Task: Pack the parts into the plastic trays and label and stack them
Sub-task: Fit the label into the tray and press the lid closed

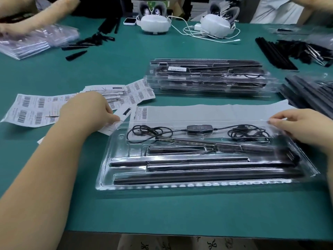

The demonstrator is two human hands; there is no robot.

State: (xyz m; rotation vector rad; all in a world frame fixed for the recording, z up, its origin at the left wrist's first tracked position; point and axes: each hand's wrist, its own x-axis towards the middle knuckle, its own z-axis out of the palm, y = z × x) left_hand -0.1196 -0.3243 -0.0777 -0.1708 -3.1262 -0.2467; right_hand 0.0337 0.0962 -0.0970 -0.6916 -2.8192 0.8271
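A clear plastic tray [198, 184] lies in front of me, with several long black bars [207, 175] in its slots and a black cable with an inline controller [199, 128] at its far side. Its transparent lid [207, 123] is partly raised over the cable. My left hand [88, 110] pinches the lid's left corner and my right hand [302, 127] pinches its right corner. Behind the tray lies a white backing strip [225, 112] with one barcode label [142, 113]. Further back stands a stack of packed trays [207, 82] with a white label [177, 69] on top.
Barcode label sheets [34, 109] spread at the left, partly under my left arm. Loose black bars [295, 51] pile up at the right edge. Another person's arm [36, 18] works over clear bags [32, 42] at the far left. Two white devices [153, 23] with cables sit at the back.
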